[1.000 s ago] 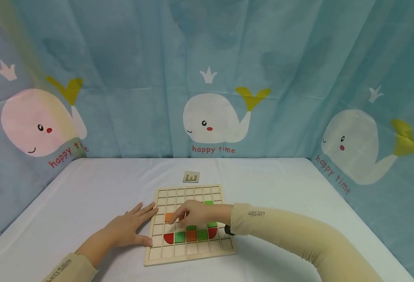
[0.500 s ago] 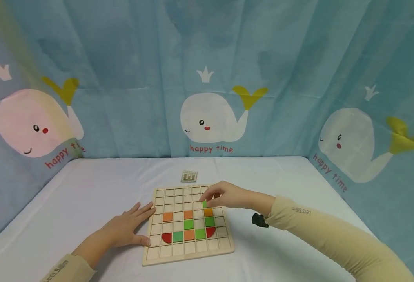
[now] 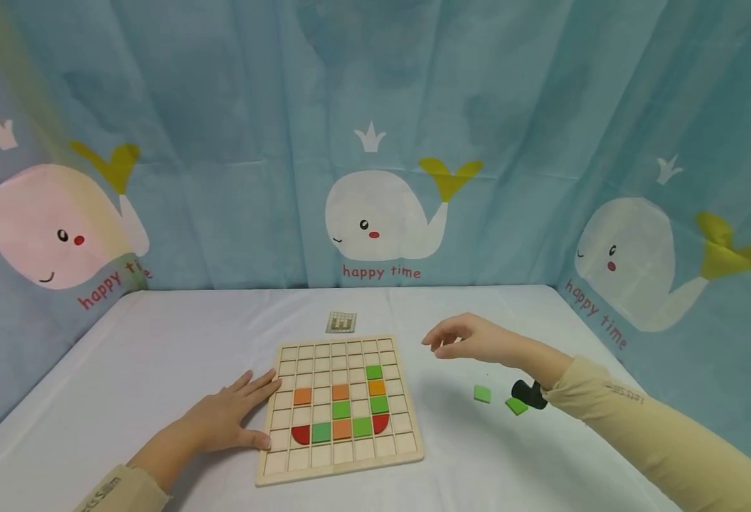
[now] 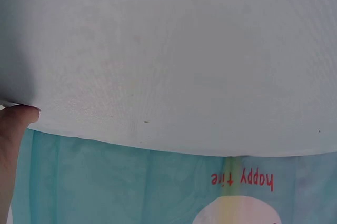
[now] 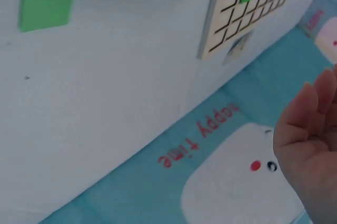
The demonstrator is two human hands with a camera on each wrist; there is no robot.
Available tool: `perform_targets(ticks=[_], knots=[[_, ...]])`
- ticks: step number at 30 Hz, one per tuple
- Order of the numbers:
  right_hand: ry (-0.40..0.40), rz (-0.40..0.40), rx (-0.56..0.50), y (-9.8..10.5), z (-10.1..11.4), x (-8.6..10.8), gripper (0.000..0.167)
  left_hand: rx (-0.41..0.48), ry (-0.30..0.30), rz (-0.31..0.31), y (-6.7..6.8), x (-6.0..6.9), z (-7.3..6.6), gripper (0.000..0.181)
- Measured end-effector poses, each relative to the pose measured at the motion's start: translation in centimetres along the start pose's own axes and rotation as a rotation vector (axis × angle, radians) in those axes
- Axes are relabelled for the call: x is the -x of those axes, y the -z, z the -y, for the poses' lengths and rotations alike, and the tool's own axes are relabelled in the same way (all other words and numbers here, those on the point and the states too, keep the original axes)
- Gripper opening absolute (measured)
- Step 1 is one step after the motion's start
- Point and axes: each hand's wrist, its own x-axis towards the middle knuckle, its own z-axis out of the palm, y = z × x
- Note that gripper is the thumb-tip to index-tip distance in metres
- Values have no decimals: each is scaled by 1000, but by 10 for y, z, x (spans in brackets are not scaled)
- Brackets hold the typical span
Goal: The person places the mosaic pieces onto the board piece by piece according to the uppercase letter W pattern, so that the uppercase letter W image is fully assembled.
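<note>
A wooden grid board (image 3: 339,468) lies on the white table. Red rounded pieces, green squares and orange squares sit in its cells; the topmost in the right-hand column is a green square tile (image 3: 373,372). My left hand (image 3: 222,412) rests at the board's left edge, fingers spread and fairly straight. To the right of the board, above the table, hovers my right hand (image 3: 478,339), its fingers loosely bent with nothing visible between them. Below it lie two loose green tiles, one nearer the board (image 3: 482,394) and another partly beside the wrist (image 3: 515,406).
A small card (image 3: 341,323) printed with a grid pattern lies behind the board. A blue curtain (image 3: 254,178) with whale prints hangs around the table's back and sides. A black device (image 3: 529,393) is worn at my right wrist.
My right hand has gone from over the board's middle to its right-hand column, then off to the right, uncovering the tiles and the two loose green tiles. The left hand stays put.
</note>
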Motion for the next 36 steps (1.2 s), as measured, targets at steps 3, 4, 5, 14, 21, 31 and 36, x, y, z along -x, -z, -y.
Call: perform_targets(ticks=[3,4,5,14,21,31,36], knots=[[5,23,4,7,-12,7,28,5,2,2,0,1,0,103],[8,34,4,10,-16,10,28,8,2,3,0,2,0,103],[7,44,2,12,-20,13,28,7,1,1,0,1,0,103],[-44,121,-3,25,-58,37,34,11,10,10,1,1,-3,104],[-78,134,32,32,-82,50,35,3,12,7,3,1,-3,104],[-172,236,-43,42,-122,63,35,2,19,4,3,3,-3,105],[-144,308,-173,45,-136,69,36,14,11,11,3,3,-4,104]])
